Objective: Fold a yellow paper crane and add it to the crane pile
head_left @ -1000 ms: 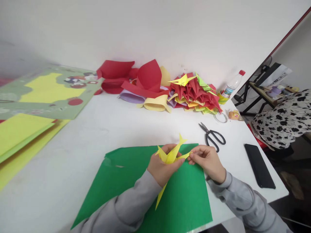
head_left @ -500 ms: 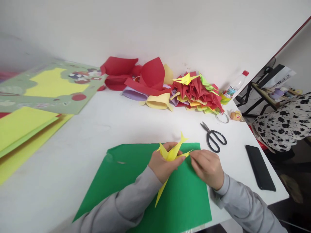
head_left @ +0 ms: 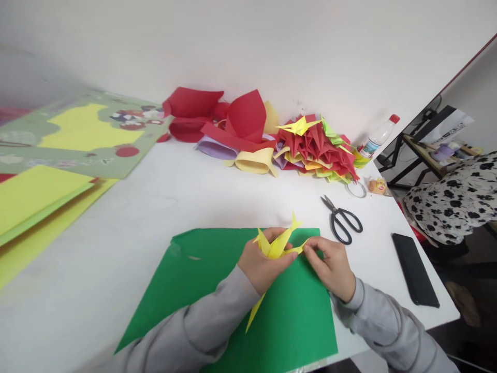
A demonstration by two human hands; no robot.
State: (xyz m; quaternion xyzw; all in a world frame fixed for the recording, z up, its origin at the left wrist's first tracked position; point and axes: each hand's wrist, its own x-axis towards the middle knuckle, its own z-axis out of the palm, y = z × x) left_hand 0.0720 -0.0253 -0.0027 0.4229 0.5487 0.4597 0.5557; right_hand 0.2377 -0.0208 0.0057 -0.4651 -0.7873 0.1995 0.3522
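Left hand [head_left: 262, 265]: nearly closed, thumb in front and fingers behind, gripping the middle of the yellow folded paper [head_left: 276, 248].
Right hand [head_left: 330, 265]: at 3 o'clock, thumb and fingertips pinched together on the thin end of 1 point of that paper.
Paper's position: between the 2 hands, above the green sheet [head_left: 297, 316]; a forked point rises toward 1 o'clock, a long spike shows below the left wrist toward 7 (clock read from this paper, 12 toward the wall [head_left: 248, 46]).
Green sheet: flat on the white table [head_left: 174, 191].
Scissors [head_left: 336, 210]: 2 o'clock, just past the right hand, blades toward 11.
Black phone [head_left: 415, 269]: 3 o'clock, near the table's edge.
Pile of folded paper [head_left: 316, 150]: 1 o'clock, mostly red and spiky, a yellow piece on top.
Bottle [head_left: 376, 140]: between 1 and 2, red-capped.
Curled red paper [head_left: 246, 116]: between 11 and 12, by the wall.
Decorated board [head_left: 143, 150]: 10 o'clock.
Person in floral clothing [head_left: 458, 199]: between 2 and 3, beyond the table.
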